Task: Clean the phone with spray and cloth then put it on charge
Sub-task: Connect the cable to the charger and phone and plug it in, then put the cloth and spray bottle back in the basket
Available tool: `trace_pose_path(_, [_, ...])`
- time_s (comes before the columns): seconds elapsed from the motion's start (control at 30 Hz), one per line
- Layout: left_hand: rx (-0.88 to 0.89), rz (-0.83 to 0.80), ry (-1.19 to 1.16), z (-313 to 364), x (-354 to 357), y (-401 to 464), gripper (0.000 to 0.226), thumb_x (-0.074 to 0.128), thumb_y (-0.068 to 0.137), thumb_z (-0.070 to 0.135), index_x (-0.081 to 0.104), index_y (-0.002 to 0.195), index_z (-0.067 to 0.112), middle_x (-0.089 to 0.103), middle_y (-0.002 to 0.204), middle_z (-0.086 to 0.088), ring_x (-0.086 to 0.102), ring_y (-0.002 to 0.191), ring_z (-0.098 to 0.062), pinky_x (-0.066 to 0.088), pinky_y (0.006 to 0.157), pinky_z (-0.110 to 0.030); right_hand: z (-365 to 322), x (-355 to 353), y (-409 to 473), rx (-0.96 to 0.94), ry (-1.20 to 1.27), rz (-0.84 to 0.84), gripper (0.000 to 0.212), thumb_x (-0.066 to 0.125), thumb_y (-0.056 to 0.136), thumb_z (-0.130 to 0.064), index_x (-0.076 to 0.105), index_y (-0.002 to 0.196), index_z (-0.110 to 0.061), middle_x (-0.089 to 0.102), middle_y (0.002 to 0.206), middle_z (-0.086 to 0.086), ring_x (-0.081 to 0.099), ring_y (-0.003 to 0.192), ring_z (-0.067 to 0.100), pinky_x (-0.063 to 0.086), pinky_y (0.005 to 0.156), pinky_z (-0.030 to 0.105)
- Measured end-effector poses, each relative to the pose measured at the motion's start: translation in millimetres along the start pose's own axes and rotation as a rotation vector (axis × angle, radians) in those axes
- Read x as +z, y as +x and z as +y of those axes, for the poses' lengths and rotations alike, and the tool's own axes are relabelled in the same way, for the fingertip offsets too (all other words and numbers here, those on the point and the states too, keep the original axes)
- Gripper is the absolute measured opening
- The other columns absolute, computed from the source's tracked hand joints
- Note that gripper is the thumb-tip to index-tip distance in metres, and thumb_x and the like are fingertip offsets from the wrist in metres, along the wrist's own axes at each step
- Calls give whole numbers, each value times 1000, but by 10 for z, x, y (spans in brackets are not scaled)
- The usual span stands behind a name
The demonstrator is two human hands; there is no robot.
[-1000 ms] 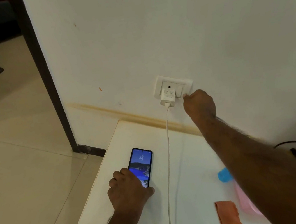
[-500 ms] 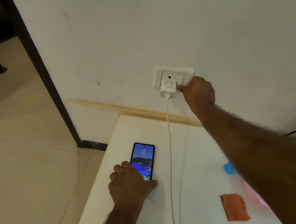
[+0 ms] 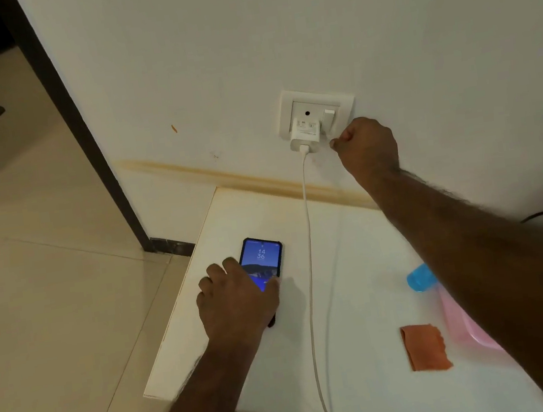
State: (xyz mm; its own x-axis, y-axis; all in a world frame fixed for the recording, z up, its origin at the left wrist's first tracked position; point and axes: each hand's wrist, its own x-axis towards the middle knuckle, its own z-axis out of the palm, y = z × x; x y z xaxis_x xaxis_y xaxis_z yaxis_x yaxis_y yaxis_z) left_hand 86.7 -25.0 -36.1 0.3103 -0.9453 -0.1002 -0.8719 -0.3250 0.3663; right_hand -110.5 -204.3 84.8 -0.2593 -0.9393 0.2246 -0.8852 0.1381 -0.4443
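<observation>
A plain pale wall [image 3: 309, 28] meets a white counter [image 3: 359, 280] pushed against it, with a tiled floor and a dark door frame to the left. Low on the wall sits a white socket plate [image 3: 286, 107] with a white charger [image 3: 304, 134] plugged in and a rocker switch [image 3: 329, 118] just to its right.

A white cable [image 3: 309, 252] hangs from the charger and runs down across the counter toward the viewer; its far end is out of sight.

The phone [image 3: 262, 255] lies flat near the counter's left edge, screen lit and showing a clock. The left hand [image 3: 238, 302] rests over its lower half, fingers loosely bent, holding it against the surface.

Half a second ago the right hand [image 3: 367, 146] was pressed against the switch. Now it sits slightly lower, just below the plate's corner, fingers curled into a loose fist, holding nothing visible, the forefinger tip near the plate's lower edge. The phone has not moved.

This suggests the socket has just been switched on and charging is nearly set up.

An orange cloth [image 3: 425, 348] lies on the counter to the right, near a pink spray bottle [image 3: 466, 329] with a blue cap [image 3: 419, 278], both apart from the hands.
</observation>
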Motion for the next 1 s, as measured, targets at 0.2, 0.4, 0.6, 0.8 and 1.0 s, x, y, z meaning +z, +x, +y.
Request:
trace_pose_path(0.2, [138, 200, -177, 117, -206, -84, 56, 61, 90, 48, 52, 128, 7, 60, 118, -11, 57, 106, -27, 47, 87, -39, 147, -446, -592, -79, 174, -155, 10, 68, 84, -31, 66, 80, -22, 71, 80, -4, 70, 79, 21, 58, 77, 44])
trace_pose_path(0.4, [569, 453, -369, 400, -318, -476, 39, 60, 93, 39, 63, 116, 8, 66, 112, -9, 59, 104, -25, 46, 90, -36, 748, -794, -1540, -37, 209, -203, 15, 69, 84, -41, 65, 76, -28, 68, 70, -14, 67, 59, 2, 58, 63, 37])
trace_pose_path(0.6, [801, 165, -214, 705, -107, -996, 51, 55, 93, 44, 55, 134, 13, 58, 138, -9, 53, 125, -26, 43, 102, -40, 1475, -876, -2184, 55, 29, -315, 17, 68, 85, -46, 62, 75, -33, 64, 68, -20, 61, 69, -1, 45, 62, 21])
trace_pose_path(0.8, [858, -98, -24, 720, 176, -1088, 71, 47, 95, 51, 26, 154, 18, 31, 161, -6, 36, 143, -25, 32, 114, -38, 1960, -733, -2449, 188, -129, -377, 23, 64, 90, -41, 66, 108, -27, 70, 100, -11, 62, 84, 7, 47, 78, 22])
trace_pose_path(1.0, [865, -227, 16, 687, 372, -1068, 74, 44, 95, 55, 18, 156, 22, 22, 164, -3, 29, 147, -23, 27, 116, -37, 1899, -486, -2407, 117, -256, -378, 32, 59, 94, -37, 60, 125, -28, 69, 119, -4, 66, 101, 18, 49, 92, 33])
